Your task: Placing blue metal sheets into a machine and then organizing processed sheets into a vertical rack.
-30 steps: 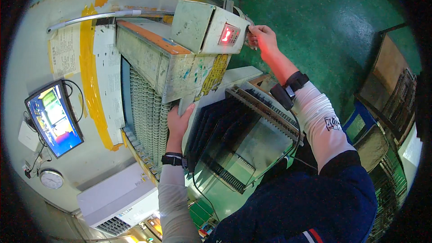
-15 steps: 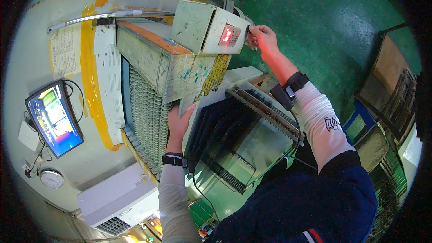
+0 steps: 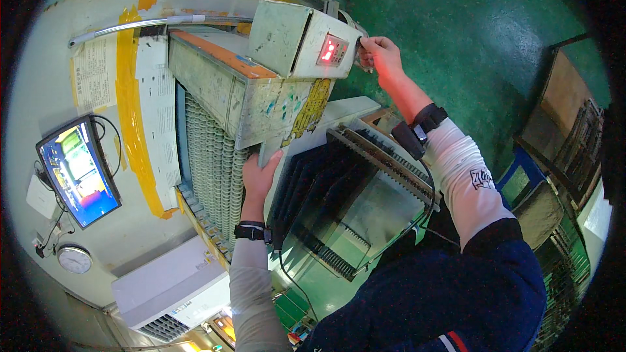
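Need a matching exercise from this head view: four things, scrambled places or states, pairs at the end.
1. Right hand
2. Left hand
3. Digital display
4. Wall clock

A. Below the monitor in the picture
B. Glowing red
C. At the black knob on the control box
D. Beside the grey ribbed conveyor

Pairs: 1-C, 2-D, 3-B, 4-A

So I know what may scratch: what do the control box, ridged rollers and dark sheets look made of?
Control box: probably painted metal, cream, with worn, stained faces and squared edges.
Ridged rollers: perhaps grey plastic, dull, evenly ribbed.
Dark sheets: thin, flat, black, perhaps coated metal; shadow leaves it open.
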{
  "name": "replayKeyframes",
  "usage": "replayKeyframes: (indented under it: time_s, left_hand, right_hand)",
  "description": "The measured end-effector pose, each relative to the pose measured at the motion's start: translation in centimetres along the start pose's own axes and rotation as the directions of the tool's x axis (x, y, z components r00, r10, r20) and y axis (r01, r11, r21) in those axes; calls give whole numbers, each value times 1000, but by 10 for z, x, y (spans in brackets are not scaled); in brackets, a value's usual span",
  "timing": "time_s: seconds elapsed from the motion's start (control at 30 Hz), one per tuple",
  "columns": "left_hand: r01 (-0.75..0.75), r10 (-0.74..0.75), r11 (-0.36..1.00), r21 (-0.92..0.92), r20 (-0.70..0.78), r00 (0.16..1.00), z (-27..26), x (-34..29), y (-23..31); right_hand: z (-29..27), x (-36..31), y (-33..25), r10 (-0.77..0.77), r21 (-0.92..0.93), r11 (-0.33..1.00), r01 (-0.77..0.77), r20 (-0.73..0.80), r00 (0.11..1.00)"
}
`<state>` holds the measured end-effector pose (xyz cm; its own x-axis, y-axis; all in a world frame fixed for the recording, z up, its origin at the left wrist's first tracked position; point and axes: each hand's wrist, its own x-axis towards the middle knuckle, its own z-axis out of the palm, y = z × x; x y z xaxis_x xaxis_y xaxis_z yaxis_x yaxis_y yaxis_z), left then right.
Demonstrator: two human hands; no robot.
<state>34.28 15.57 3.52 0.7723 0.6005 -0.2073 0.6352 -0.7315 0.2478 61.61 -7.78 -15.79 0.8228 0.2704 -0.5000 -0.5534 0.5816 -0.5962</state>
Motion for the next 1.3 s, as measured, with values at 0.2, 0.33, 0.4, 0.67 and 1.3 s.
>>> replayKeyframes:
  time_s: [0.2, 0.33, 0.4, 0.67, 1.3]
  left_hand:
    - [0, 0, 1000, -8, -8, 1000, 1, 0, 2]
    - [13, -13, 1000, -10, -6, 1000, 0, -1, 4]
    - [9, -9, 1000, -15, -3, 1000, 0, -1, 4]
    - [-13, 13, 1000, -17, -5, 1000, -1, -1, 4]
    - [-38, 37, 998, -58, -14, 999, 2, 0, 0]
  right_hand:
    - [0, 3, 4, -21, 25, 999, 22, -29, 999]
    - [-1, 6, 6, -18, 27, 999, 18, -24, 1000]
    - [-2, 6, 5, -3, 18, 1000, 3, -5, 1000]
    - [0, 4, 5, -16, 31, 999, 17, -34, 999]
    - [0, 2, 3, 28, 18, 999, -28, -26, 999]
